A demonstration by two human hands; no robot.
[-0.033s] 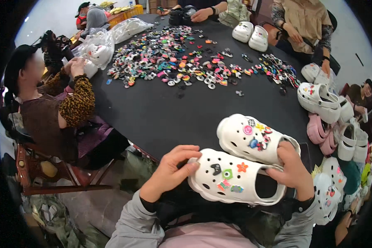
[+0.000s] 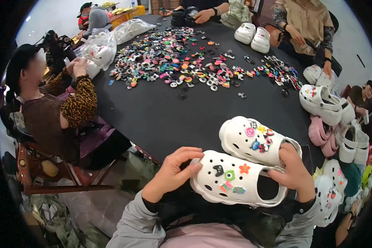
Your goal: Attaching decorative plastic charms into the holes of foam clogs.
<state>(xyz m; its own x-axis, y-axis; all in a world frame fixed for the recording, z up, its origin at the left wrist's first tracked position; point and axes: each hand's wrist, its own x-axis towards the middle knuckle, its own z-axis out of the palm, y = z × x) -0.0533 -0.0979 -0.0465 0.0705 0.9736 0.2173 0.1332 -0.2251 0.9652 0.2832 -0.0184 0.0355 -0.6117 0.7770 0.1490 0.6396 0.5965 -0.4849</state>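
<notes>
Two white clogs lie side by side before me at the near table edge, toes to the left. The nearer clog point(image 2: 211, 184) carries a black game-controller charm, a green one-eyed charm, an orange star and other small charms. The farther clog point(image 2: 235, 138) bears a pink round charm, a yellow one and several more. My left hand point(image 2: 173, 171) pinches the nearer clog's toe between thumb and fingers. With my right hand point(image 2: 295, 171) I grip the pair by the foot openings, the thumb at the nearer clog and the fingers inside the farther one.
A large pile of colourful shoe charms point(image 2: 169, 62) spreads over the black table point(image 2: 153, 111). Another white pair point(image 2: 260, 40) stands at the back. White clogs point(image 2: 320, 103) and pink clogs point(image 2: 318, 128) crowd the right edge. A co-worker point(image 2: 49, 111) sits at left near plastic bags point(image 2: 130, 31).
The scene has shifted very slightly rightward and down in the picture. Both my hands keep the same hold on the clogs.
</notes>
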